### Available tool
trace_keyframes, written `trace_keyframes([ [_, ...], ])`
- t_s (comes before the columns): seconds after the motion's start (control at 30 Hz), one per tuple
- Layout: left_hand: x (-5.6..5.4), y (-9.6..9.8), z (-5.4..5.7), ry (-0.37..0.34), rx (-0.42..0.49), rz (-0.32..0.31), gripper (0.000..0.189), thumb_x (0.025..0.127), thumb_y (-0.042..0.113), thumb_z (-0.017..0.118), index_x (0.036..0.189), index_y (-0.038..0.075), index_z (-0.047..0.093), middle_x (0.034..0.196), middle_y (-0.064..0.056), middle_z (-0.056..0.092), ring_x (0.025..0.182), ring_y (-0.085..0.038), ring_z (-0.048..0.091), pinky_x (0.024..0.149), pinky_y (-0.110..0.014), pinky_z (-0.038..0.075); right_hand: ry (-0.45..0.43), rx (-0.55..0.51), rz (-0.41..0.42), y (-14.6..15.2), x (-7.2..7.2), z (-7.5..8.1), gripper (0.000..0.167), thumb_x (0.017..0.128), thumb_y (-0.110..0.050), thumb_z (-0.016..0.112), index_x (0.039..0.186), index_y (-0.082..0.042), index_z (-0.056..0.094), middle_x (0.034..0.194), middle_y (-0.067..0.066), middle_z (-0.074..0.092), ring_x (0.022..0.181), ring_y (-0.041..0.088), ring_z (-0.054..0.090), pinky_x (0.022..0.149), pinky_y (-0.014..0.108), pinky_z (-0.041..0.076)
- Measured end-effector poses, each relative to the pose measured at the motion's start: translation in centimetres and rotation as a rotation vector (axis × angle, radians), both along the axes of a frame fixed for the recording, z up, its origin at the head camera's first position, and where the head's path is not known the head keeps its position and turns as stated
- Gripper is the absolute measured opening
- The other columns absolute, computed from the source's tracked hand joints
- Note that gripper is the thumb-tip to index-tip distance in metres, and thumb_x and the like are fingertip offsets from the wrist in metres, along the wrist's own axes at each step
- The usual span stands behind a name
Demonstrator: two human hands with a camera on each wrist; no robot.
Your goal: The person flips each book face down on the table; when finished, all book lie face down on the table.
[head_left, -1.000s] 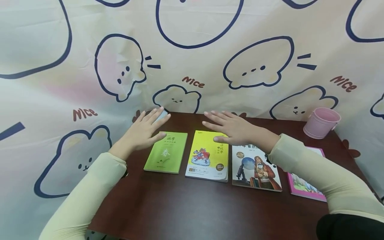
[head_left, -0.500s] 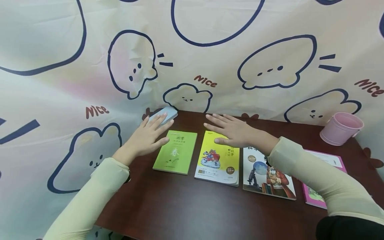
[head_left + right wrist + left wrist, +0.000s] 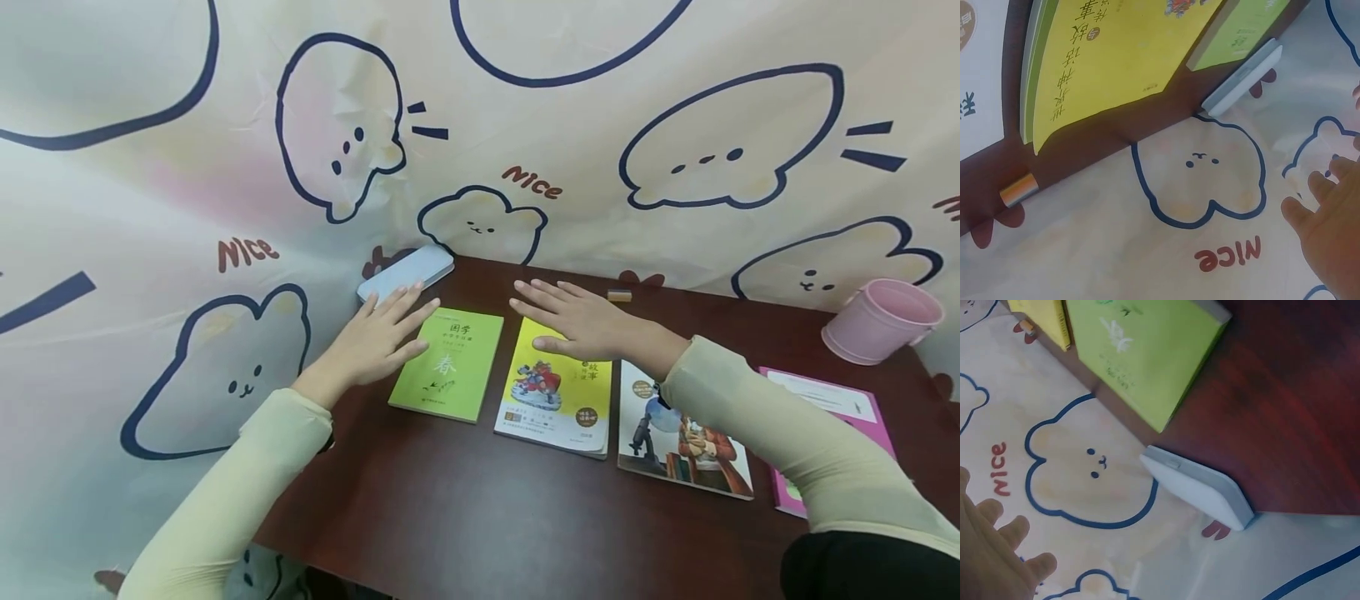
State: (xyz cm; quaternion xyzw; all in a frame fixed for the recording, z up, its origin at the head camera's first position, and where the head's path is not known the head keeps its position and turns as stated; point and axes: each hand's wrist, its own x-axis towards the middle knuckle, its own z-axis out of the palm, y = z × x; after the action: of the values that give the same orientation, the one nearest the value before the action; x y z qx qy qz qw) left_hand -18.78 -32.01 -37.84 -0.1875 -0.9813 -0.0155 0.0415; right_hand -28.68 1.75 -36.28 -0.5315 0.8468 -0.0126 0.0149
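Far left, the pale cloth backdrop [image 3: 172, 208] comes down beside the dark table [image 3: 465, 517], bear outlines and "Nice" all over it. In from that side reaches the left sleeve [image 3: 240, 483], and here's the left hand [image 3: 367, 348], in the air, fingers straight and spread. Just beyond those fingertips sits the pale blue case [image 3: 412, 271], angled across the table's back corner, against the cloth. Next in line, the green book [image 3: 450, 367], flat, cover up, the hand near its left edge as the head camera sees it.

On we go: the yellow book [image 3: 555, 387], flat beside the green one, cartoon figure on its cover. Over its upper part hovers the right hand [image 3: 581, 327], fingers open and extended too. Behind that hand, a small orange block [image 3: 619, 296] lies at the table's rear edge. Then the white book [image 3: 667, 442], telescope on the cover, and the pink-edged book [image 3: 832, 404], both partly under the line of the right sleeve [image 3: 780, 437]. Far right, upright at the back: the pink bucket [image 3: 873, 325].
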Motion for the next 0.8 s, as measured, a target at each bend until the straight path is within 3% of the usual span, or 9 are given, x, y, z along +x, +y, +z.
trace_keyframes([
  [0.17,0.1,-0.4,-1.3,-0.031,0.0,0.003,0.062,0.098,0.052,0.033,0.152,0.028,0.015,0.159,-0.003,0.005,0.144,-0.027,0.008,0.113,-0.056,0.005,-0.006,0.014,0.013,-1.1,-0.8,-0.6,0.064,0.098,-0.055,0.029,0.152,-0.026,0.013,0.159,-0.001,0.0,0.145,0.024,0.002,0.115,0.049,0.008],
  [0.43,0.3,-0.8,-2.8,-0.051,0.061,0.036,0.061,0.099,0.05,0.033,0.152,0.029,0.012,0.158,-0.003,0.007,0.144,-0.026,0.008,0.114,-0.053,0.004,-0.033,0.063,0.017,-3.6,-2.0,-2.3,0.067,0.096,-0.061,0.017,0.152,-0.027,0.006,0.159,-0.001,-0.001,0.145,0.023,0.001,0.115,0.048,0.009],
  [0.63,0.5,-1.1,-4.4,-0.067,0.069,0.054,0.061,0.098,0.051,0.032,0.152,0.027,0.016,0.158,-0.003,0.009,0.144,-0.026,0.01,0.114,-0.053,0.008,-0.049,0.089,0.027,-5.7,-3.1,-3.4,0.065,0.097,-0.059,0.02,0.152,-0.027,0.006,0.159,0.0,0.001,0.145,0.023,0.002,0.115,0.049,0.009],
  [0.8,0.7,-1.7,-5.4,-0.069,0.056,0.073,0.061,0.098,0.051,0.035,0.151,0.024,0.02,0.158,-0.003,0.011,0.144,-0.025,0.012,0.113,-0.054,0.011,-0.036,0.102,0.035,-7.5,-4.4,-5.4,0.064,0.098,-0.057,0.024,0.152,-0.03,0.0,0.159,-0.001,-0.001,0.145,0.021,0.0,0.115,0.049,0.011],
])
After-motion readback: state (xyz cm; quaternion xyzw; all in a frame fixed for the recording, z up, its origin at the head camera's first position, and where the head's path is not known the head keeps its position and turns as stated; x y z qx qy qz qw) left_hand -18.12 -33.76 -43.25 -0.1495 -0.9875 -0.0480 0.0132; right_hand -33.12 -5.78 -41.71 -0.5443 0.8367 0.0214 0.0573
